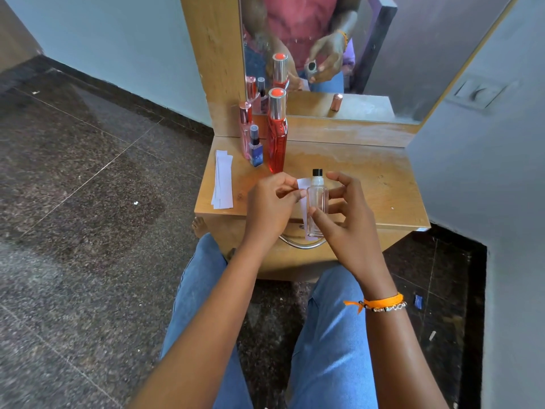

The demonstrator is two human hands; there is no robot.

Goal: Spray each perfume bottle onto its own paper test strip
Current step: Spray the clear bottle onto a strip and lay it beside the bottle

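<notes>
Strip sits just left of & partly behind the clear bottle, both upright, long axes near parallel, held over the table's front edge. Left hand pinches the strip's top btwn thumb & fingertips. Right hand grips the bottle w/ thumb low on the front, fingers curled behind; index raised near the black nozzle, not pressing it as far as I can tell. Nozzle facing: can't tell. Bottle is smooth square glass, looks nearly empty; strip is thin white paper, limp. Spare strips lie flat at table left, beside red, pink & blue bottles.
</notes>
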